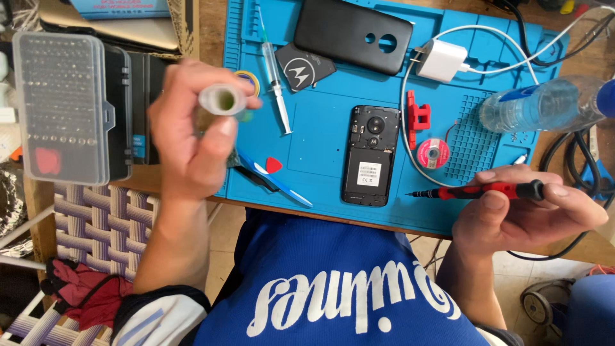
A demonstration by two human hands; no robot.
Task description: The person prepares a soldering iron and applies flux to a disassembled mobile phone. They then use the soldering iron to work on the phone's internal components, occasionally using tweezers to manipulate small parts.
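Observation:
My left hand (192, 138) is raised close to the camera, blurred, gripping a small clear cylindrical container (222, 99) with a greenish inside. My right hand (522, 214) holds a red and black precision screwdriver (477, 190) level, its tip pointing left toward a black phone (370, 154). The phone lies with its back cover off on the blue work mat (320, 128). The removed black back cover (352, 32) lies at the mat's far edge.
A syringe (274, 77), a dark battery (304, 67), a red pick (273, 164), a blue pry tool (282, 186), a red clamp (418, 116), a solder wick reel (433, 154) and a white charger (442, 61) lie on the mat. A bit case (64, 99) stands left, a water bottle (538, 106) right.

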